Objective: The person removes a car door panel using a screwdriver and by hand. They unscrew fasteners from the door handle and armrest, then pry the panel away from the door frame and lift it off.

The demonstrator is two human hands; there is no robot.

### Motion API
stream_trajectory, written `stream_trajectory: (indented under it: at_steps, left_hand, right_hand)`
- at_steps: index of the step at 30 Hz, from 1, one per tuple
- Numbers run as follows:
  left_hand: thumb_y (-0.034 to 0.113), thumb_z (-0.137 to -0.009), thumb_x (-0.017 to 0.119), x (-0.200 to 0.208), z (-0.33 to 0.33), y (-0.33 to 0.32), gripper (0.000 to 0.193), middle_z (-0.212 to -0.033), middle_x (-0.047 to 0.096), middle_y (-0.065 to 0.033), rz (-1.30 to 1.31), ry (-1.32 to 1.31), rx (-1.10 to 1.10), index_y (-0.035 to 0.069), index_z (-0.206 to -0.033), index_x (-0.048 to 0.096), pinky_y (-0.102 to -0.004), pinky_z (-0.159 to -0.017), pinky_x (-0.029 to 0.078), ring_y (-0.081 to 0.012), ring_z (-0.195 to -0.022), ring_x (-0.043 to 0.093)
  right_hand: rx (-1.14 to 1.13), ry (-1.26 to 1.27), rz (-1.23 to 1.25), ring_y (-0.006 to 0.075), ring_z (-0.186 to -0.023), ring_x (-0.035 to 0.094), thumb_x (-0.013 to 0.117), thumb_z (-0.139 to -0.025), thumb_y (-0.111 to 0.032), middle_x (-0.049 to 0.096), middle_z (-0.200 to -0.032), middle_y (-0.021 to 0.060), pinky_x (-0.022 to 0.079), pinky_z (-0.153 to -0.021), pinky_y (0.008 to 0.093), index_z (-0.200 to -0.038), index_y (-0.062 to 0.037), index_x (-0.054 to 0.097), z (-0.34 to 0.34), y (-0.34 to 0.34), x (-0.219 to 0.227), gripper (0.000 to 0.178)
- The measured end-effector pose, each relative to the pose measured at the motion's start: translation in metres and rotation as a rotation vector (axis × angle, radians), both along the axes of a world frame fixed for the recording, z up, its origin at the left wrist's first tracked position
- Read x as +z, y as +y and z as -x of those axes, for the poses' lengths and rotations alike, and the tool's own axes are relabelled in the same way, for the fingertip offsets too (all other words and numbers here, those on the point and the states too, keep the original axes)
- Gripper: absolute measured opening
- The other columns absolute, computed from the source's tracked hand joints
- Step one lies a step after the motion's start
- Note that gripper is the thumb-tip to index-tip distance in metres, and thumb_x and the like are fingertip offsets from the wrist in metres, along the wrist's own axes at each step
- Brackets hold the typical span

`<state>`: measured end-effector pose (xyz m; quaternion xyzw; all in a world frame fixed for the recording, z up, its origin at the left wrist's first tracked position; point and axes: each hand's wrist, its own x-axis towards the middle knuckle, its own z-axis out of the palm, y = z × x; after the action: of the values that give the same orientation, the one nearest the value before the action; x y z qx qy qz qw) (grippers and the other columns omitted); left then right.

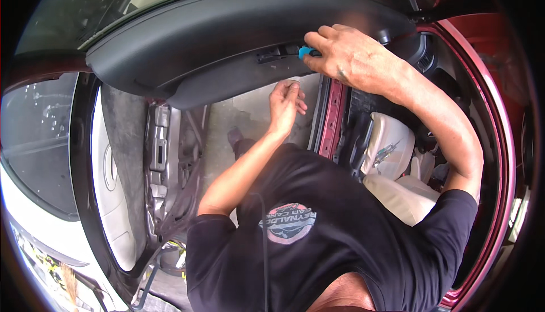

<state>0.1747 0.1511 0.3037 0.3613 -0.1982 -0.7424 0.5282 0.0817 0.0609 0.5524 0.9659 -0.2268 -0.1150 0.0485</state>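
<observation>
My right hand (pixel 355 57) is closed around a tool with a bright blue grip (pixel 306 51); most of it is hidden by the fingers, so its kind is unclear. It lies at a dark recess (pixel 277 54) in the black door panel (pixel 227 31). Below the panel's lower edge, my left hand (pixel 285 105) has thumb and fingertips pinched together. Something small and pale shows at those fingertips, too little to name.
A red door sill (pixel 332 122) runs to the right of my left hand. Beyond it is a beige seat (pixel 392 142) with a few slim metallic items on it. Left of me stands an opened door frame with bare metal parts (pixel 160 147). Concrete floor (pixel 241 113) shows below.
</observation>
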Motion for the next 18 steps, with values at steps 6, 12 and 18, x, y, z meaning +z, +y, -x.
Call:
stream_trajectory:
  at_steps: [6,12,18]
  left_hand:
    - [0.011,-0.104,0.057,0.019,-0.021,0.000,0.024,-0.099,0.065,-0.0095,0.157,-0.252,0.119,-0.002,-0.124,0.058,-0.0245,-0.049,0.050,-0.0103,-0.063,0.061]
    - [0.008,-0.100,0.060,0.047,-0.026,0.011,0.040,-0.133,0.055,-0.0152,0.455,-0.523,0.188,-0.001,-0.138,0.053,-0.0283,-0.067,0.056,-0.0160,-0.091,0.064]
    - [0.000,-0.097,0.059,0.074,-0.024,-0.010,0.048,-0.137,0.053,-0.0195,0.682,-0.641,0.332,0.000,-0.144,0.051,-0.0349,-0.087,0.057,-0.0267,-0.110,0.064]
  right_hand:
    - [-0.676,-0.366,-0.320,0.0383,-0.090,0.071,0.044,-0.109,-0.042,0.072,-0.090,0.0214,0.055,-0.085,0.0491,-0.101,0.0012,0.072,-0.010,0.001,-0.002,0.052]
    - [-0.404,-0.007,-0.101,0.0364,-0.082,0.071,0.062,-0.095,-0.021,0.067,-0.084,0.0175,0.056,-0.079,0.0492,-0.102,-0.0023,0.073,-0.012,0.014,0.004,0.023]
    - [-0.053,-0.175,-0.060,0.0343,-0.092,0.061,0.068,-0.075,0.000,0.057,-0.102,0.0179,0.053,-0.078,0.0424,-0.092,-0.0004,0.067,-0.002,0.024,0.000,0.017]
